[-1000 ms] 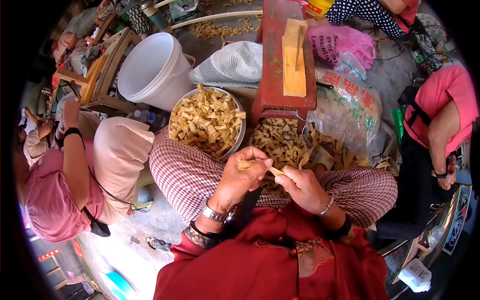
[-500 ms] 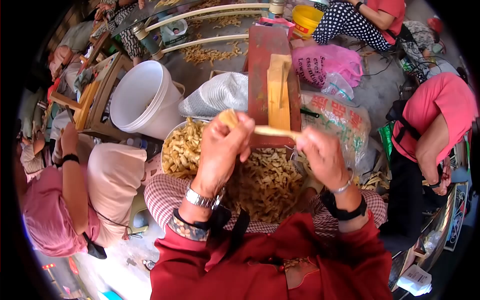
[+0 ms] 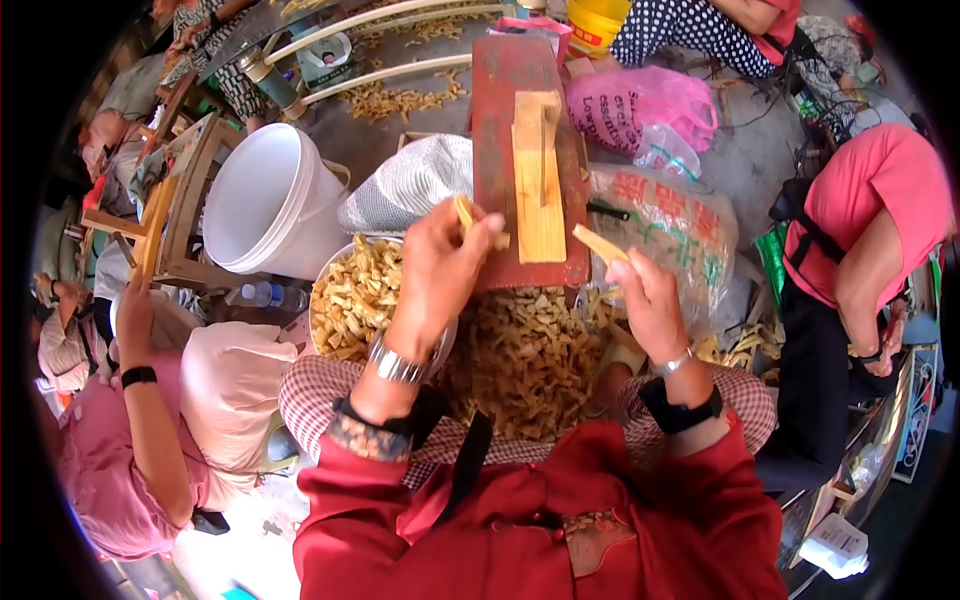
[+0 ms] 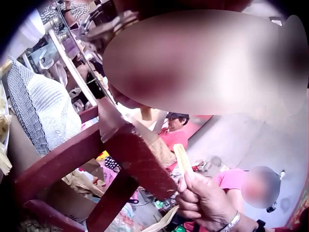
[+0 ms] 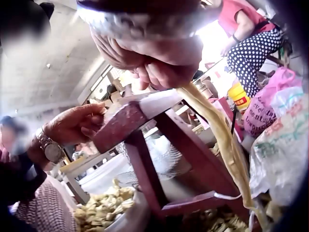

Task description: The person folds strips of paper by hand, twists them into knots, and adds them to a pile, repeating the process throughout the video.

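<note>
Beside the left edge of a red bench (image 3: 490,120), the left hand (image 3: 438,275) pinches a small yellowish piece (image 3: 464,211) between thumb and fingers. The right hand (image 3: 650,305), off the bench's near right corner, grips a pale yellow strip (image 3: 598,243) that points up and left. In the right wrist view a long strip (image 5: 224,137) hangs from below the right hand (image 5: 154,63). A wooden block (image 3: 541,215) with a thin upright part lies on the bench. The hands are apart. The left palm's contents are hidden.
Below the bench lies a heap of cut pieces (image 3: 520,370); a bowl of knotted pieces (image 3: 355,300) stands left of it. Around are a white bucket (image 3: 255,200), a mesh sack (image 3: 420,185), a pink bag (image 3: 640,110), a clear printed bag (image 3: 675,225) and several seated people.
Both hands have risen from the lap toward the bench. The strip that stretched between them half a second ago no longer joins them; each hand now holds a separate piece.
</note>
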The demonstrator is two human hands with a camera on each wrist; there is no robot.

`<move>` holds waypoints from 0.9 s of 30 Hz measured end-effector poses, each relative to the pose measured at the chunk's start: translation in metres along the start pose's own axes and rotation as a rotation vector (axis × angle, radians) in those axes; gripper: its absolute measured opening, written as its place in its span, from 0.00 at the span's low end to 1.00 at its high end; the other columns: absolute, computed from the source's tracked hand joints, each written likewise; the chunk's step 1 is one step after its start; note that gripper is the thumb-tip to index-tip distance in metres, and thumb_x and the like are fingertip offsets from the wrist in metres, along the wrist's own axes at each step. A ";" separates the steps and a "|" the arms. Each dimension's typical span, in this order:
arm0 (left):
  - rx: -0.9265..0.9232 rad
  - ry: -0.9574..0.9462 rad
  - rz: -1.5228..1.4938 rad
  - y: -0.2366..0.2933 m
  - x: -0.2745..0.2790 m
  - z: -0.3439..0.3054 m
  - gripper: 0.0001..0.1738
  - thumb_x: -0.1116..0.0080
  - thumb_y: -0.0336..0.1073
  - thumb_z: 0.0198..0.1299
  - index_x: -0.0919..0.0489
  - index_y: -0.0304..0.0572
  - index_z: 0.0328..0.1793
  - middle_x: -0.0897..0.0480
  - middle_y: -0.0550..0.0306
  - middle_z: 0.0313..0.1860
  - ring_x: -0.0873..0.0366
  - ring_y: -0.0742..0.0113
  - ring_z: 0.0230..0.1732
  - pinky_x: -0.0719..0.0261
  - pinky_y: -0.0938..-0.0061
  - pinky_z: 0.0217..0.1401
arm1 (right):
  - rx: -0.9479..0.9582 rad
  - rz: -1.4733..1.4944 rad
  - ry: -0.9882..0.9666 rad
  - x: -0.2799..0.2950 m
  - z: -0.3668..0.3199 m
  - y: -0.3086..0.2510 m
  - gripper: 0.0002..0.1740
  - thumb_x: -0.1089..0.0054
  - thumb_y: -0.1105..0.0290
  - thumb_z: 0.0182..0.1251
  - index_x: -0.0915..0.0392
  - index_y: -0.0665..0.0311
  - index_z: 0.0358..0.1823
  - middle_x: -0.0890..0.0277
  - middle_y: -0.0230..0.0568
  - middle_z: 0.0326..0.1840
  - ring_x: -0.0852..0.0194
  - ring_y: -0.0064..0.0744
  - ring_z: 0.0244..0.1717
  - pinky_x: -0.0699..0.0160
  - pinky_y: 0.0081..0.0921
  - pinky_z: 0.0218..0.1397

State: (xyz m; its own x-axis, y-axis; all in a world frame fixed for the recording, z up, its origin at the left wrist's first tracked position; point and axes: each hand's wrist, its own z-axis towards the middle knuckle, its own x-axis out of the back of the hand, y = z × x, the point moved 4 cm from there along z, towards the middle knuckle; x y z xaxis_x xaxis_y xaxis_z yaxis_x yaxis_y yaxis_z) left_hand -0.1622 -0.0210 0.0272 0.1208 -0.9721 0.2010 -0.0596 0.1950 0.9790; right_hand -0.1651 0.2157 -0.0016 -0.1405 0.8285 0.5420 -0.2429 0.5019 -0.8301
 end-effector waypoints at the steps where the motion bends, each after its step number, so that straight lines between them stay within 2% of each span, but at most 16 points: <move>1: -0.016 -0.045 0.058 -0.004 0.001 -0.018 0.10 0.42 0.35 0.63 0.25 0.36 0.35 0.21 0.62 0.26 0.30 0.80 0.24 0.33 0.85 0.27 | -0.020 0.045 -0.037 -0.002 -0.014 -0.004 0.14 0.51 0.63 0.71 0.26 0.68 0.34 0.36 0.42 0.17 0.36 0.27 0.18 0.39 0.28 0.23; 2: -0.034 -0.086 0.116 -0.007 0.003 -0.035 0.11 0.41 0.37 0.63 0.24 0.36 0.35 0.22 0.63 0.25 0.31 0.81 0.24 0.34 0.85 0.26 | -0.035 0.092 -0.075 -0.006 -0.026 -0.011 0.15 0.52 0.63 0.72 0.26 0.68 0.35 0.36 0.38 0.17 0.38 0.21 0.18 0.39 0.25 0.23; 3: -0.119 -0.105 0.264 -0.020 0.006 -0.050 0.11 0.39 0.38 0.62 0.23 0.37 0.37 0.23 0.65 0.24 0.32 0.81 0.24 0.35 0.85 0.26 | -0.060 0.143 -0.115 -0.009 -0.036 -0.019 0.15 0.53 0.63 0.73 0.25 0.68 0.35 0.31 0.36 0.19 0.35 0.23 0.18 0.36 0.24 0.23; 4: 0.069 -0.104 0.177 -0.037 0.006 -0.067 0.10 0.38 0.37 0.61 0.22 0.37 0.37 0.25 0.67 0.23 0.33 0.80 0.23 0.35 0.83 0.26 | -0.038 0.145 -0.171 -0.012 -0.043 -0.030 0.15 0.53 0.63 0.73 0.24 0.68 0.37 0.29 0.38 0.21 0.31 0.26 0.18 0.33 0.25 0.24; 6: 0.133 -0.166 0.309 -0.054 0.007 -0.091 0.14 0.35 0.38 0.57 0.23 0.34 0.42 0.21 0.57 0.25 0.25 0.68 0.27 0.26 0.73 0.32 | 0.055 0.271 -0.207 -0.025 -0.059 -0.046 0.13 0.52 0.64 0.72 0.24 0.68 0.39 0.28 0.38 0.21 0.29 0.29 0.19 0.30 0.28 0.24; 9: 0.165 -0.206 0.533 -0.084 0.002 -0.115 0.21 0.37 0.39 0.58 0.27 0.36 0.54 0.18 0.43 0.29 0.18 0.47 0.35 0.23 0.60 0.38 | 0.184 0.245 -0.286 -0.048 -0.083 -0.057 0.09 0.47 0.68 0.68 0.24 0.67 0.37 0.28 0.42 0.22 0.27 0.37 0.21 0.31 0.30 0.25; 10: 0.168 -0.220 0.535 -0.088 -0.003 -0.121 0.18 0.41 0.43 0.61 0.23 0.36 0.49 0.18 0.44 0.28 0.19 0.46 0.32 0.23 0.60 0.37 | 0.244 0.211 -0.327 -0.054 -0.089 -0.063 0.10 0.47 0.67 0.69 0.24 0.68 0.35 0.26 0.42 0.23 0.26 0.36 0.21 0.31 0.29 0.25; 12: 0.245 -0.394 0.367 -0.091 -0.023 -0.127 0.19 0.45 0.46 0.63 0.20 0.34 0.41 0.19 0.41 0.28 0.21 0.45 0.32 0.23 0.61 0.37 | 0.264 0.190 -0.405 -0.062 -0.102 -0.075 0.09 0.44 0.68 0.66 0.27 0.67 0.31 0.29 0.45 0.22 0.28 0.45 0.22 0.33 0.33 0.25; 13: 0.241 -0.477 0.099 -0.103 -0.037 -0.128 0.25 0.50 0.51 0.67 0.19 0.32 0.35 0.17 0.45 0.28 0.21 0.52 0.30 0.24 0.66 0.38 | 0.313 0.253 -0.366 -0.069 -0.108 -0.079 0.09 0.42 0.68 0.65 0.28 0.65 0.30 0.32 0.45 0.20 0.28 0.45 0.22 0.34 0.36 0.25; 14: 0.421 -0.598 -0.118 -0.115 -0.049 -0.140 0.30 0.56 0.55 0.70 0.19 0.31 0.39 0.17 0.51 0.31 0.21 0.62 0.31 0.23 0.69 0.40 | 0.371 0.228 -0.346 -0.070 -0.116 -0.084 0.09 0.41 0.66 0.64 0.28 0.62 0.30 0.32 0.43 0.20 0.28 0.45 0.22 0.34 0.36 0.25; 16: 0.686 -0.638 -0.363 -0.114 -0.074 -0.152 0.35 0.62 0.59 0.70 0.18 0.31 0.42 0.17 0.55 0.34 0.22 0.68 0.34 0.23 0.73 0.42 | 0.432 0.250 -0.379 -0.079 -0.129 -0.093 0.10 0.41 0.64 0.64 0.28 0.61 0.29 0.30 0.41 0.20 0.27 0.44 0.23 0.33 0.36 0.25; 17: 0.741 -0.683 -0.588 -0.114 -0.083 -0.156 0.33 0.63 0.59 0.71 0.21 0.33 0.48 0.18 0.52 0.35 0.23 0.69 0.31 0.22 0.74 0.39 | 0.448 0.165 -0.416 -0.080 -0.137 -0.100 0.11 0.41 0.63 0.64 0.29 0.60 0.28 0.30 0.39 0.21 0.27 0.43 0.23 0.33 0.36 0.25; 20: 0.896 -0.696 -0.633 -0.080 -0.085 -0.152 0.31 0.63 0.58 0.71 0.25 0.34 0.52 0.19 0.52 0.33 0.26 0.72 0.27 0.22 0.74 0.34 | 0.521 0.319 -0.522 -0.086 -0.152 -0.119 0.12 0.42 0.63 0.63 0.32 0.61 0.28 0.31 0.39 0.20 0.27 0.42 0.23 0.33 0.37 0.25; 21: 0.937 -0.677 -0.747 -0.083 -0.088 -0.151 0.28 0.63 0.55 0.72 0.28 0.34 0.54 0.19 0.52 0.31 0.31 0.75 0.22 0.25 0.76 0.28 | 0.533 0.309 -0.590 -0.085 -0.156 -0.124 0.13 0.42 0.63 0.64 0.33 0.62 0.28 0.31 0.39 0.20 0.27 0.43 0.23 0.33 0.36 0.25; 24: 0.910 -0.653 -0.963 -0.079 -0.082 -0.154 0.19 0.59 0.47 0.73 0.28 0.36 0.49 0.32 0.65 0.20 0.44 0.79 0.14 0.40 0.85 0.16 | 0.553 0.314 -0.626 -0.088 -0.166 -0.134 0.16 0.46 0.59 0.67 0.33 0.63 0.28 0.28 0.41 0.21 0.25 0.42 0.23 0.33 0.37 0.26; 27: 0.777 -0.639 -0.727 -0.057 -0.061 -0.166 0.14 0.58 0.43 0.73 0.29 0.39 0.44 0.40 0.71 0.16 0.48 0.81 0.13 0.48 0.86 0.13 | 0.522 0.456 -0.653 -0.087 -0.174 -0.138 0.11 0.42 0.64 0.65 0.31 0.63 0.31 0.30 0.39 0.23 0.27 0.42 0.25 0.31 0.34 0.26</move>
State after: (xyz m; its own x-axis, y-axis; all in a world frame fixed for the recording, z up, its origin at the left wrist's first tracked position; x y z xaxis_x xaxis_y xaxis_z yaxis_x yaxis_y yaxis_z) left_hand -0.0016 0.0484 -0.0351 -0.1195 -0.7540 -0.6459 -0.7782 -0.3329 0.5326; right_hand 0.0480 0.1171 0.0429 -0.7978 0.5352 0.2776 -0.4080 -0.1401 -0.9022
